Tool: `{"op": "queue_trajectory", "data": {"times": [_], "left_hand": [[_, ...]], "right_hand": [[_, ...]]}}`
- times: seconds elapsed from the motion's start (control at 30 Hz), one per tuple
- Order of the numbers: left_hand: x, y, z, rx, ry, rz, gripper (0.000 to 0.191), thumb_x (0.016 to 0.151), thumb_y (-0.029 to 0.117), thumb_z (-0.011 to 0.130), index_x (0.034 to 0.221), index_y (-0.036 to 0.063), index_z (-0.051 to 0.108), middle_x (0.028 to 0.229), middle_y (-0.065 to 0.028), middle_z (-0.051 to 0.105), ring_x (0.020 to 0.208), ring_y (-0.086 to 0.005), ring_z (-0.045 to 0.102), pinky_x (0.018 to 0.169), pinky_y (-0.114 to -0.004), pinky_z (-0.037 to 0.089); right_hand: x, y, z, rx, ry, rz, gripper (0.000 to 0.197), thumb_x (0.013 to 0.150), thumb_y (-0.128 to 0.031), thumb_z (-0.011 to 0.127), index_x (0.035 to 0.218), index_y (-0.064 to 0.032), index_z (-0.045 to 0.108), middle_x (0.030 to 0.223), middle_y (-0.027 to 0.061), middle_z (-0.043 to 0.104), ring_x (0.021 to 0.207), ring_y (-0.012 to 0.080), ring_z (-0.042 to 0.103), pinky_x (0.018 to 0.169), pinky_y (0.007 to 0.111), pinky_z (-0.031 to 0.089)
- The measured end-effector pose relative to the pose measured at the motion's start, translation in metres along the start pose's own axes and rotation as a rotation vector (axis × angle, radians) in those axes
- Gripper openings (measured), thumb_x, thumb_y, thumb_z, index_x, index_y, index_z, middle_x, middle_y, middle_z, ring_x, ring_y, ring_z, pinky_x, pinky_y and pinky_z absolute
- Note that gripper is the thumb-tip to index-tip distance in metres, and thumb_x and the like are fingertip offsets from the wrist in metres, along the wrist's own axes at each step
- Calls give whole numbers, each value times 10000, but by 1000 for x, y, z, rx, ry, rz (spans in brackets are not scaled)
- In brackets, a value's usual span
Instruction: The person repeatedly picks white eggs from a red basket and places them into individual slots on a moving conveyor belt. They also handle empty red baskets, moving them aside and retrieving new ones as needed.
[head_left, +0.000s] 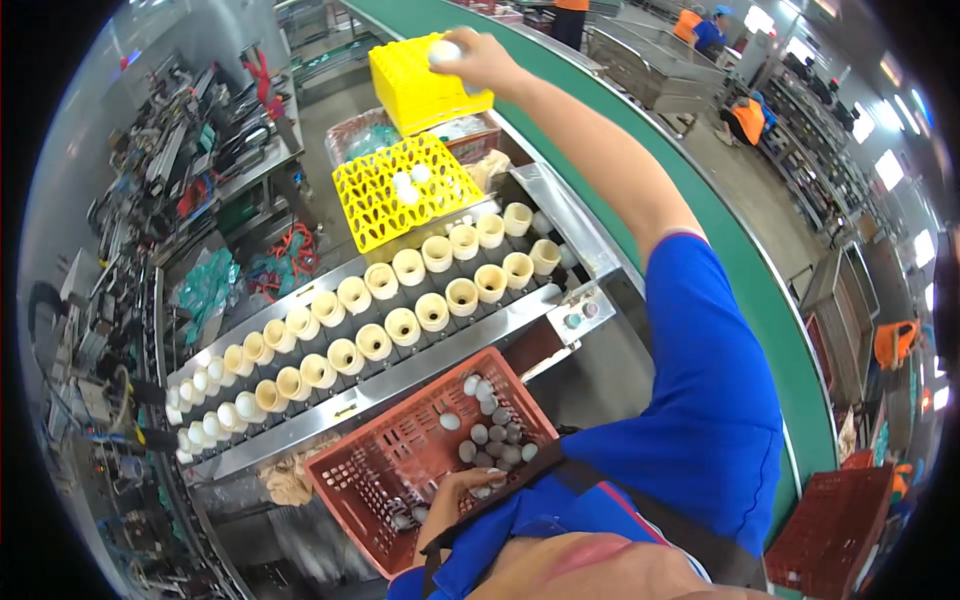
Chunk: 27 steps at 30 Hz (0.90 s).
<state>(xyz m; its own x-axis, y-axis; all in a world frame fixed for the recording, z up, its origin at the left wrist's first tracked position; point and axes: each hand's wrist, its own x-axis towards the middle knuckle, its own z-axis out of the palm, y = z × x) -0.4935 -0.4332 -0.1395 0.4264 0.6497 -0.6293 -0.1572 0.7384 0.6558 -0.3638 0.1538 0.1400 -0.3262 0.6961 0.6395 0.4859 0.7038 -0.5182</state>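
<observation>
My right hand (472, 64) is stretched out over the stacked yellow plastic egg trays (420, 97), gripping a white egg (444, 52). My left hand (472, 484) reaches into a red-brown plastic crate (330, 465) among grey-white eggs (499, 433); its fingers are partly hidden, so its hold is unclear. Between them runs a conveyor with two rows of cream plastic cups (403, 326). White eggs (217, 371) sit in the cups at the left end; many cups further right are empty. A single yellow egg tray (360, 195) beyond the rows holds several white eggs (407, 195).
A green conveyor belt (675, 202) curves along my right side. A control box with buttons (581, 315) is at the line's right end. A cluttered metal workbench (247, 169) stands at the left. Several people (750, 120) in orange and blue are in the background. Another red crate (832, 525) lies lower right.
</observation>
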Motion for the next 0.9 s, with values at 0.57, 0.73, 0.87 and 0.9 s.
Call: {"op": "queue_trajectory", "data": {"times": [0.57,0.73,0.87,0.9], "left_hand": [[5,24,-77,-664,-184,428,589,807,533,677,1142,65,556,1144,-157,591,969,-272,647,559,-309,571],[-62,84,-139,-524,328,765,566,821,435,706,1221,79,523,1020,-141,643,876,-187,645,548,-279,547],[-97,124,-211,575,1521,671,552,800,401,741,1204,54,596,1128,-227,509,1127,-343,507,953,-405,446],[-105,129,-228,672,1611,642,503,801,395,740,1159,56,645,1283,-269,421,1164,-376,493,969,-415,440]], "right_hand": [[-68,-143,142,243,-753,-205,445,817,-232,720,1226,-119,586,1082,19,623,915,139,630,850,277,490],[-155,-197,293,223,-932,-725,483,682,-274,754,1128,-135,627,1164,165,604,1127,368,515,982,420,429],[-188,-248,382,160,-942,-686,538,670,-366,765,1164,-198,632,1129,219,576,1093,407,533,944,439,465],[-193,-258,402,122,-954,-656,557,661,-372,767,1174,-201,632,1137,226,579,1096,401,537,935,442,472]]}}
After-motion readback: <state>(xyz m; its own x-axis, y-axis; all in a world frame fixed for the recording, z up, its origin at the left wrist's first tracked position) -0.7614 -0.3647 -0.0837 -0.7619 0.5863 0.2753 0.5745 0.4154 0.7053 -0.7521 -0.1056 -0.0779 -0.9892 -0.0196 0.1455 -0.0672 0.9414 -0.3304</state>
